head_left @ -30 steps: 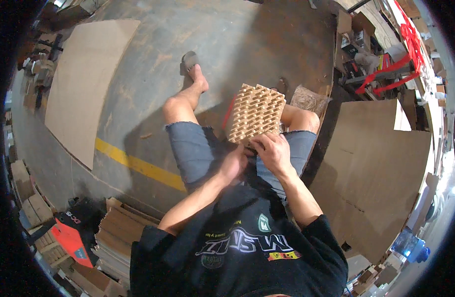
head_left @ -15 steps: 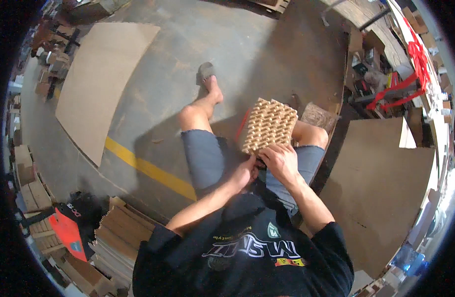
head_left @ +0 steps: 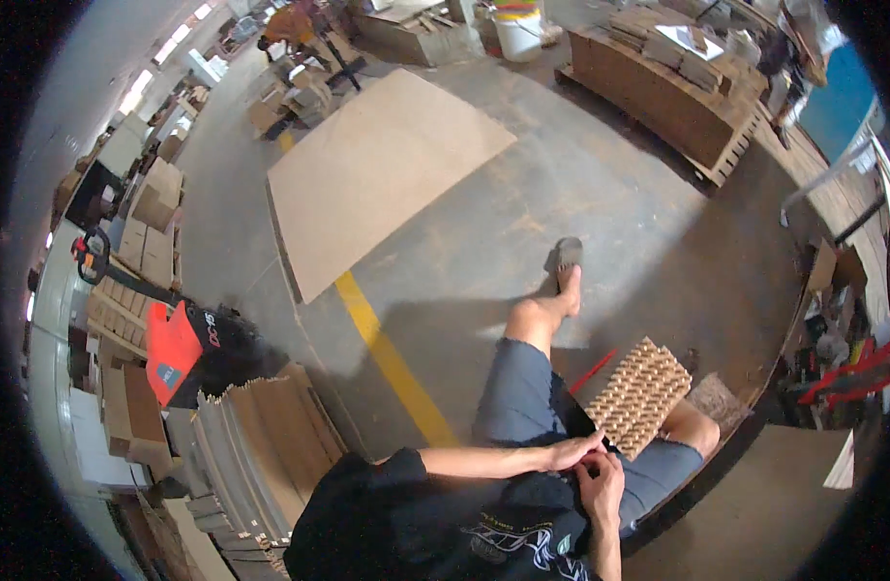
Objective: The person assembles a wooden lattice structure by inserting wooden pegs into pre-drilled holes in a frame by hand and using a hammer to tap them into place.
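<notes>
Left to right. Far left: red-and-black wheeled truck with a long black handle (head_left: 164, 353), then an upright stack of brown cardboard sheets (head_left: 271, 441). Big flat tan cardboard sheet (head_left: 377, 174) lies on the grey concrete floor (head_left: 464, 320). None of these is in hand.

Left hand (head_left: 575, 452): comes in from the left, fingers narrow, tips at the near-left edge of the workpiece. Right hand (head_left: 604, 487): just beside it, thumb and fingers curled in close. Both grips look narrow; can't tell if either pinches a small part, fingers hide it.

Workpiece: pale yellow-tan, roughly rectangular, wood-looking pegged panel (head_left: 641, 399). Sits over the right thigh, just ahead of both hands, tilted.

Status: short slanted pegs run in rows over nearly all the visible face, no obvious bare patch. My read: bulk is done, what's left is detail work at the near edge. Can't confirm: that corner is partly covered, underside not visible. No count of remaining parts possible.

Right of it: clear plastic bag with brown contents (head_left: 721, 400), lying near the knee, untouched by either hand.
</notes>
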{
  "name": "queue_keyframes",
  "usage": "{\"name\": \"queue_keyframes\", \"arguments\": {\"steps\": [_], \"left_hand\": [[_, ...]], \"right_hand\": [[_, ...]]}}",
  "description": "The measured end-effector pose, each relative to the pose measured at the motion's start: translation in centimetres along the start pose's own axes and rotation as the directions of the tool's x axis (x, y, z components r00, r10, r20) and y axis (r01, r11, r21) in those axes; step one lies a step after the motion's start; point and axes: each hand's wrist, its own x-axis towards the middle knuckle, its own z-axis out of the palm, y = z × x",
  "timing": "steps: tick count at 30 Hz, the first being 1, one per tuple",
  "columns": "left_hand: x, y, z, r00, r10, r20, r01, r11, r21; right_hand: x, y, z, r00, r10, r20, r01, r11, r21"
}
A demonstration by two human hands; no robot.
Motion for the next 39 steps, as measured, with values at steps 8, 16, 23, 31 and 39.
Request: {"name": "queue_keyframes", "arguments": {"steps": [8,16,23,31,39], "left_hand": [[-0.1,-1.1,-0.9,0.993,-0.114,-0.028,0.115,0.993,0.023],[-1.0,2.7,-0.9,0.979,-0.139,0.146,0.174,0.950,-0.261],[-1.3,3.8,-2.2,0.972,-0.236,-0.016,0.232,0.965,-0.121],[-1.3,3.9,-0.3,0.970,-0.224,-0.098,0.210,0.968,-0.140],[-1.4,3.5,-1.0,0.972,-0.214,-0.098,0.191,0.960,-0.206]], "right_hand": [[1.1,0.1,-1.2,0.976,-0.188,0.105,0.179,0.979,0.093],[1.6,-1.2,-2.9,0.999,0.028,-0.032,-0.023,0.986,0.162],[2.0,0.9,-5.8,0.949,-0.059,-0.309,0.074,0.997,0.037],[2.2,1.9,-6.1,0.925,-0.228,-0.305,0.162,0.960,-0.226],[2.5,1.1,-6.3,0.959,-0.259,-0.116,0.200,0.906,-0.372]]}}
